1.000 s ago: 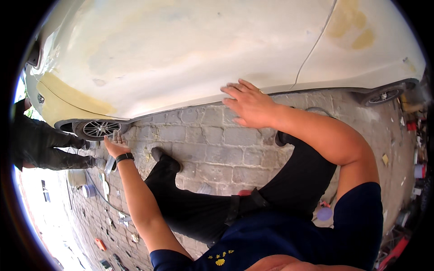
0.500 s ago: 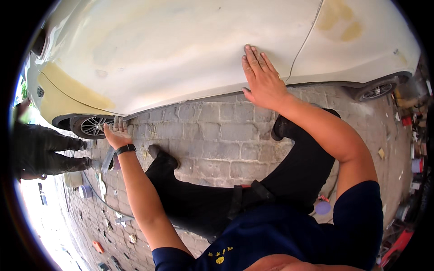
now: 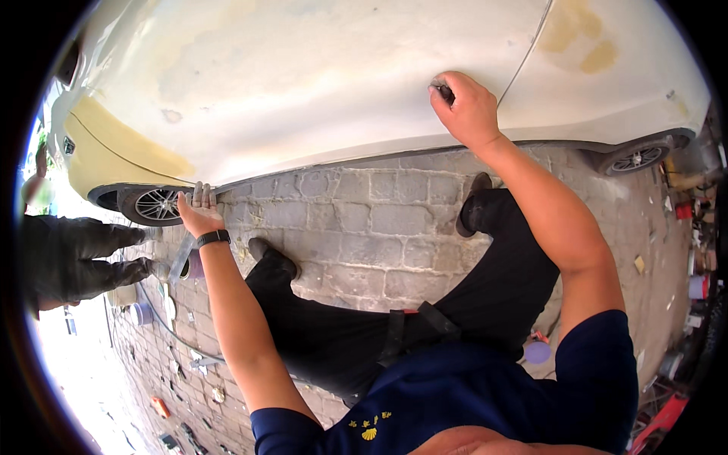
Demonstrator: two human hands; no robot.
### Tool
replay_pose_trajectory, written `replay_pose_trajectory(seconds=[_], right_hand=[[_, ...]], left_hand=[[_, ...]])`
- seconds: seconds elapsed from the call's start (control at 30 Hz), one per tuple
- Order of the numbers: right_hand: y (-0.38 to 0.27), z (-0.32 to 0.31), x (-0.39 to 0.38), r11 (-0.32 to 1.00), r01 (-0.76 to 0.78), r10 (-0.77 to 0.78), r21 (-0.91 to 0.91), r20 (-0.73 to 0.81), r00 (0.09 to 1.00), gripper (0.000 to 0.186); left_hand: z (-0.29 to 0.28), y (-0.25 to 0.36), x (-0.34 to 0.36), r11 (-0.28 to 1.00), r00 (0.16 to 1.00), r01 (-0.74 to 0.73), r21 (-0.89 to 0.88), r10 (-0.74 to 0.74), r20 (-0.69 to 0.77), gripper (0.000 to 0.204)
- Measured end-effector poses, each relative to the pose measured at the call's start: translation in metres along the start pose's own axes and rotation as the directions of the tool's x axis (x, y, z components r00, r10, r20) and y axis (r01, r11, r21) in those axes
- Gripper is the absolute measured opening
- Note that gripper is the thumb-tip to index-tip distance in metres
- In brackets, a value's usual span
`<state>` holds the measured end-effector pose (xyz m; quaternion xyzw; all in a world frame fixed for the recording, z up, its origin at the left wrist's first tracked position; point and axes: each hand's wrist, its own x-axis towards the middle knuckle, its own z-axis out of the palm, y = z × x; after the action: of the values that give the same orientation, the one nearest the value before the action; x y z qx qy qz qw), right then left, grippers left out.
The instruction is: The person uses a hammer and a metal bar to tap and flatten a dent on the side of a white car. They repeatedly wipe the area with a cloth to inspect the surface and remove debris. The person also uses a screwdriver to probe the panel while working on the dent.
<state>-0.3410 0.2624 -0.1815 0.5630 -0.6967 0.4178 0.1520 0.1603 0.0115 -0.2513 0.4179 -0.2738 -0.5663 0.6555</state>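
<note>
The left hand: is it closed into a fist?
No, the left hand is open, its fingers extended and palm showing, appearing beside the spoked car wheel.

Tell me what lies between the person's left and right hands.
In the head view, the stretch from the left hand to the right hand crosses grey paving stones and the car's pale lower side.

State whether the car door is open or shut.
Shut: the car door sits flush with the panel beside it, only a thin seam between them.
</note>
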Motion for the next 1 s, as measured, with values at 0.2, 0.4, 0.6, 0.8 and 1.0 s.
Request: replay_pose_trajectory(seconds=[0.2, 0.4, 0.6, 0.8, 1.0], right_hand=[[-0.005, 0.02, 0.02, 0.938, 0.222, -0.233, -0.266, -0.011, 0.972, 0.012], [0.003, 0.019, 0.017, 0.878, 0.321, -0.344, -0.354, -0.001, 0.939, 0.021], [-0.013, 0.022, 0.015, 0.87, 0.211, -0.225, -0.445, 0.023, 0.974, 0.019], [-0.008, 0.026, 0.018, 0.859, 0.28, -0.314, -0.429, -0.009, 0.949, 0.016], [-0.002, 0.033, 0.022, 0.862, 0.196, -0.244, -0.467, -0.043, 0.969, 0.017]], left_hand=[[0.01, -0.007, -0.007, 1.0, 0.999, -0.001, 0.013, 0.002, -0.049, 0.083], [0.029, -0.016, -0.009, 1.0, 0.998, -0.019, -0.023, 0.018, -0.055, 0.063], [0.011, -0.011, -0.01, 0.998, 0.992, -0.059, -0.02, 0.056, -0.11, 0.054], [0.011, -0.007, -0.01, 0.999, 0.994, -0.041, -0.029, 0.038, -0.107, 0.053], [0.018, -0.006, -0.012, 0.995, 0.991, -0.052, -0.089, 0.041, -0.126, 0.056]])
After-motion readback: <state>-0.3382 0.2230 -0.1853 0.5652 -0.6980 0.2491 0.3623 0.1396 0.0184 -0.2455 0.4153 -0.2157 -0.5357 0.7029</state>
